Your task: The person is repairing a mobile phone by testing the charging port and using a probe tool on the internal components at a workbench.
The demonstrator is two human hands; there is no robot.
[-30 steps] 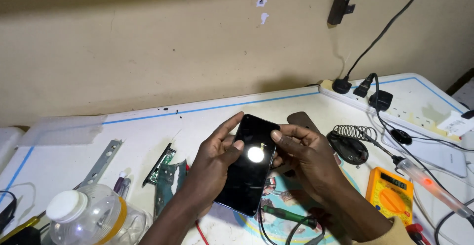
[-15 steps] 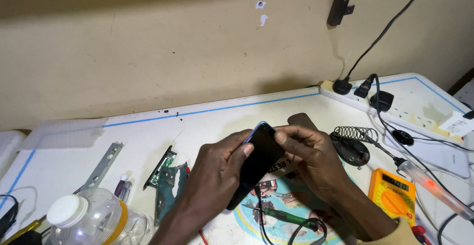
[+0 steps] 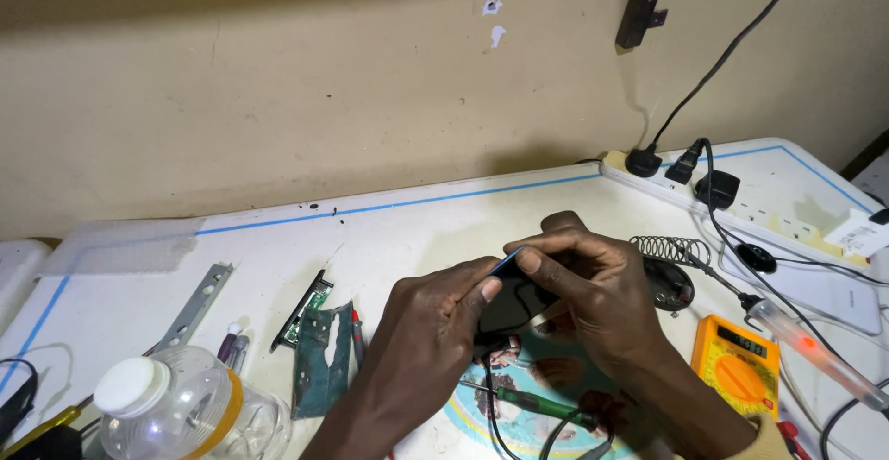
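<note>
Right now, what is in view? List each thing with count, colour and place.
phone: 1, black, held between both hands
multimeter: 1, orange, right of hands
soldering iron: 1, clear handle, far right
iron stand: 1, dark coil, behind right hand
power strip: 1, white, back right, plugs in it
jar: 1, clear, white lid, front left
metal strip: 1, grey, left
screwdriver: 1, green, under hands
table: 1, white, blue line
left hand: on phone
right hand: on phone
</note>
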